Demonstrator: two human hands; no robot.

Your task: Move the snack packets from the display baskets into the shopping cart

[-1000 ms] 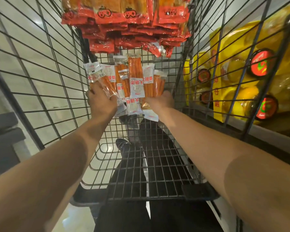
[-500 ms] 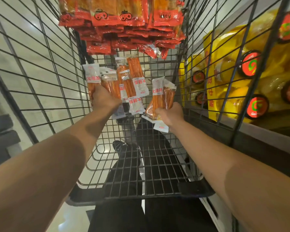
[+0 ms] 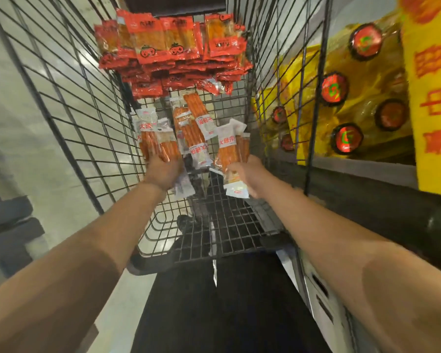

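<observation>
Head view. Both my arms reach into the shopping cart (image 3: pixel 69 103). My left hand (image 3: pixel 163 171) grips a bunch of sausage-stick packets (image 3: pixel 155 142), fingers curled round their lower ends. My right hand (image 3: pixel 250 171) grips a second bunch (image 3: pixel 231 154) the same way, with white packet tails hanging below the fist. Both bunches are held above the wire floor, inside the cart walls. More of the same packets (image 3: pixel 192 128) already lie on the cart floor between and beyond my hands. A stack of red packets (image 3: pixel 168 54) sits at the far end of the cart.

Step in hand, as I judge it: depositing. The packets are over the cart but not released. The next move calls for lowering both hands toward the loose packets and opening the fingers, so the bunches land flat rather than scatter.

Writing: the stick packets carry large red characters on white panels; the first looks like "大", the rest blurs. The red packets show a tomato-like face emblem. Outside the right wall, yellow bags (image 3: pixel 341 103) bear round red-and-green badges, and a yellow panel (image 3: pixel 433 85) shows red characters, one apparently "中".
</observation>
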